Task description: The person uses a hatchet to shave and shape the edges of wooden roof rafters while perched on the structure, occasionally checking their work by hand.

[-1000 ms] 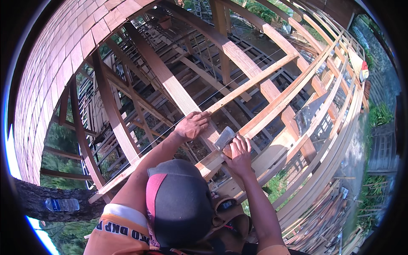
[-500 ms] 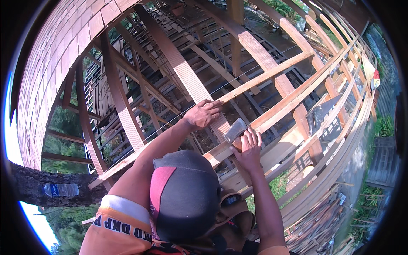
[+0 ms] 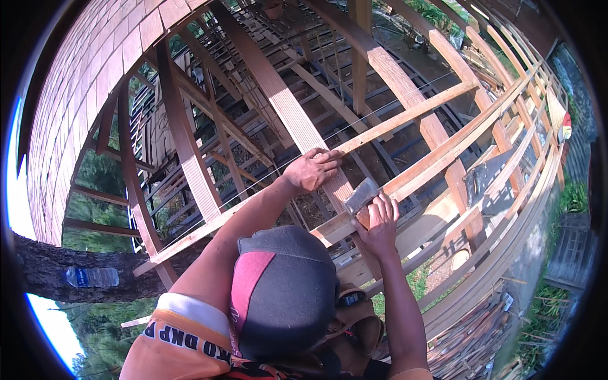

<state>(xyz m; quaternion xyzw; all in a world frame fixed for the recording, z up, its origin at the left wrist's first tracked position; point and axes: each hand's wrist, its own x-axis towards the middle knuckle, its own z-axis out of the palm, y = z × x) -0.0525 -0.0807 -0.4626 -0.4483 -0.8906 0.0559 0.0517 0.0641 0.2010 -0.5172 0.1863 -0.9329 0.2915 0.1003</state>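
Note:
My left hand [image 3: 311, 171] is closed over a thin wooden batten [image 3: 405, 119], with its fingers bent down where the batten crosses a broad ridged rafter [image 3: 288, 104]. Lower and to the right, my right hand [image 3: 378, 223] grips a short tool [image 3: 361, 195] with a broad grey metal head; its grip is mostly covered by my fingers. The tool's head is over the lower part of the same rafter, near a second, thicker batten [image 3: 437, 158]. A taut string runs close to the upper batten.
Brown shingles [image 3: 82, 107] cover the roof at left. A tree trunk [image 3: 38, 269] with a plastic bottle [image 3: 92, 277] lies across the lower left. Open gaps between rafters show the timbers and ground below. A dark cap [image 3: 288, 297] blocks the lower middle.
The whole view has shifted slightly, so beams and hands appear a little further right. Both hands keep their places on the frame, still closed.

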